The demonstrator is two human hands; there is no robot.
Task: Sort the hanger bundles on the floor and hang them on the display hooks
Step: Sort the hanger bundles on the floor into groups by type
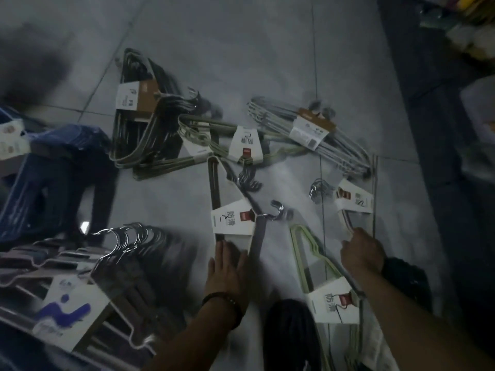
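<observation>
Several hanger bundles with white card sleeves lie on the grey tiled floor. My left hand [227, 266] rests flat, fingers together, on the lower end of a dark grey bundle [235, 218]. My right hand [361, 253] is closed around the end of a pale bundle [353, 199] at the right. A light green bundle [321, 277] lies between my arms. Further back lie a black bundle [136, 108], an olive bundle [241, 145] and a light grey bundle [310, 129]. At the lower left a big stack of metal-hooked hangers [80, 290] lies. No display hooks are in view.
A blue plastic stool or crate [53, 178] stands at the left. A dark strip of shelving base [417, 103] runs down the right side with goods above it. Bare floor tiles [241, 49] stretch beyond the bundles. The picture is dim and blurred.
</observation>
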